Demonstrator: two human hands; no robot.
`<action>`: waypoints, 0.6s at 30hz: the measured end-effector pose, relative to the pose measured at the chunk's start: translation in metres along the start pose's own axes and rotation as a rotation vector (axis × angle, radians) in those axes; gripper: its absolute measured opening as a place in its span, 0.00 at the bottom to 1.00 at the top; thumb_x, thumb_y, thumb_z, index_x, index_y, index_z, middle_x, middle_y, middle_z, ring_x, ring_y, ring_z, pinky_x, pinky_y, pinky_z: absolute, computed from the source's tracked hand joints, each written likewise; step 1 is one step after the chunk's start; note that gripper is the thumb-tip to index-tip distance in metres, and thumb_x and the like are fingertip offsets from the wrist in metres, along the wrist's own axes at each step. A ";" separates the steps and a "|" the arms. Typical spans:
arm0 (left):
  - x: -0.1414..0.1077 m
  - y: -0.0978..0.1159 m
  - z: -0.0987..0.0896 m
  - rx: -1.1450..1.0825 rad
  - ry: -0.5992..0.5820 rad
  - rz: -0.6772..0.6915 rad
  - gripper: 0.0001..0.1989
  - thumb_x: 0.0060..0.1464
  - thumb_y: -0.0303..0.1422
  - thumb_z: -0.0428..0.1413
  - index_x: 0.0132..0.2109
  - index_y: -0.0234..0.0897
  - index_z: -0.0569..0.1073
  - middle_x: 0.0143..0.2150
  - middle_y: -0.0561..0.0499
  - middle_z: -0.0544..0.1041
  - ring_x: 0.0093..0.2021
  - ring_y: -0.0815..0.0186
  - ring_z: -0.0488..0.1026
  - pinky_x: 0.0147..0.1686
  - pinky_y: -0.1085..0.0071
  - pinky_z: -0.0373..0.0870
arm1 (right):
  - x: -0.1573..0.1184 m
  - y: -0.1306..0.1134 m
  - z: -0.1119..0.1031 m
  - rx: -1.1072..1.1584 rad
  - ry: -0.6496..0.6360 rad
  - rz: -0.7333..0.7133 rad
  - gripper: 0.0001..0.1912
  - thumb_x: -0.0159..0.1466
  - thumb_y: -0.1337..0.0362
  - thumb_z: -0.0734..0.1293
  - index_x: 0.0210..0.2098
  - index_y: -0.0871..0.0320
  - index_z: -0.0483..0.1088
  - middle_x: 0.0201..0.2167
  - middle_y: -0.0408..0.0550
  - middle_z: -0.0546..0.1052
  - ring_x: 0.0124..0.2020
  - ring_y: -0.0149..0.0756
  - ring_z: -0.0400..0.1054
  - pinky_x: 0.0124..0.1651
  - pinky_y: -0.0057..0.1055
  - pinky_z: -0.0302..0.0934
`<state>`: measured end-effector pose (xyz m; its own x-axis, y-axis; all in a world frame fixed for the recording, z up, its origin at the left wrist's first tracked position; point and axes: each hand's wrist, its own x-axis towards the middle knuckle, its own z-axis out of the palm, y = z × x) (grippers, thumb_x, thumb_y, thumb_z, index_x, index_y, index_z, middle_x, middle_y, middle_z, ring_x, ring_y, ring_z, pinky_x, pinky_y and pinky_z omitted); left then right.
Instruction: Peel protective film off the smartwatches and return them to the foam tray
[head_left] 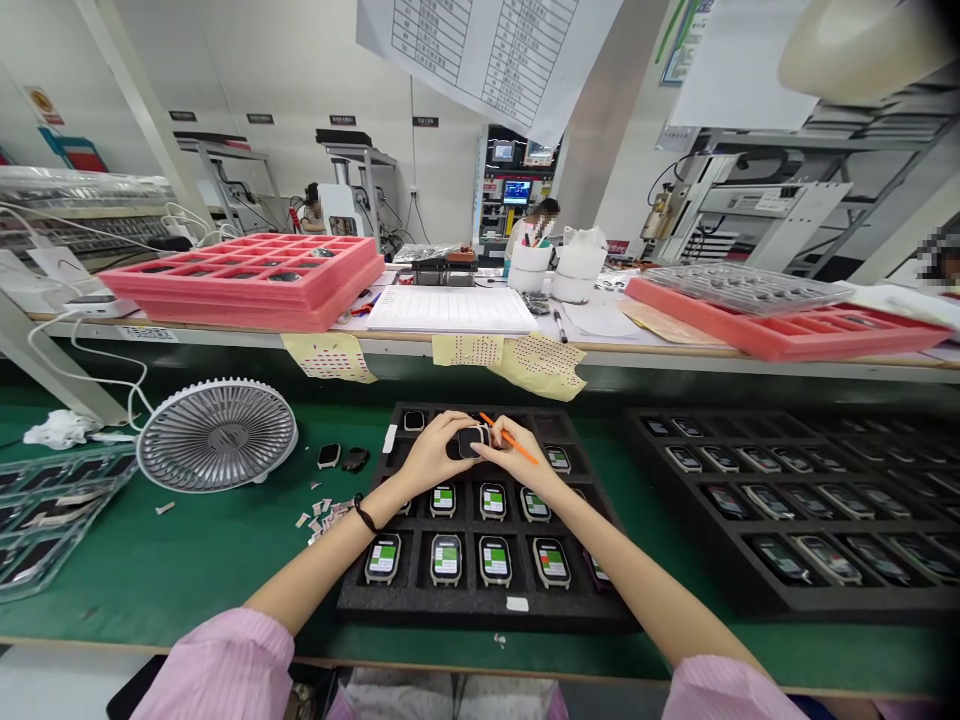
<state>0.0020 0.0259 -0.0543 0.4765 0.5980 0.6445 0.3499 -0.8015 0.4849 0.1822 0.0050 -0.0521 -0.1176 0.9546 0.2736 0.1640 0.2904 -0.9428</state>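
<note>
My left hand [433,455] is closed around the edge of a smartwatch body [470,442] whose screen is dark. From the other side my right hand [523,468] meets the watch, its fingers closed on a thin orange stick [519,446]. The stick's exact kind does not show, nor whether its tip touches the watch. Both hands are above a black foam tray [420,604]. In its lower rows lie several watch bodies with lit green-and-white screens, such as one watch [446,558] near the front. My forearms hide some slots.
A second black tray [780,600] of watches lies at right. To the left are a grey fan [229,437], two loose watches [328,456], small scraps [322,518] and a clear tray [67,525]. Pink foam trays [300,300] stand on the shelf; a printed sheet [480,60] hangs above.
</note>
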 end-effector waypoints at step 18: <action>0.001 0.006 -0.005 -0.098 0.046 -0.030 0.20 0.52 0.33 0.61 0.52 0.39 0.68 0.49 0.45 0.74 0.47 0.60 0.72 0.39 0.66 0.72 | 0.000 -0.005 -0.006 0.465 -0.068 0.156 0.23 0.51 0.54 0.74 0.22 0.55 0.56 0.23 0.36 0.59 0.27 0.27 0.60 0.40 0.37 0.71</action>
<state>0.0010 0.0220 -0.0478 0.4287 0.6228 0.6544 0.2816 -0.7804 0.5582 0.1872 0.0036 -0.0463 -0.1926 0.9734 0.1237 -0.2682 0.0690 -0.9609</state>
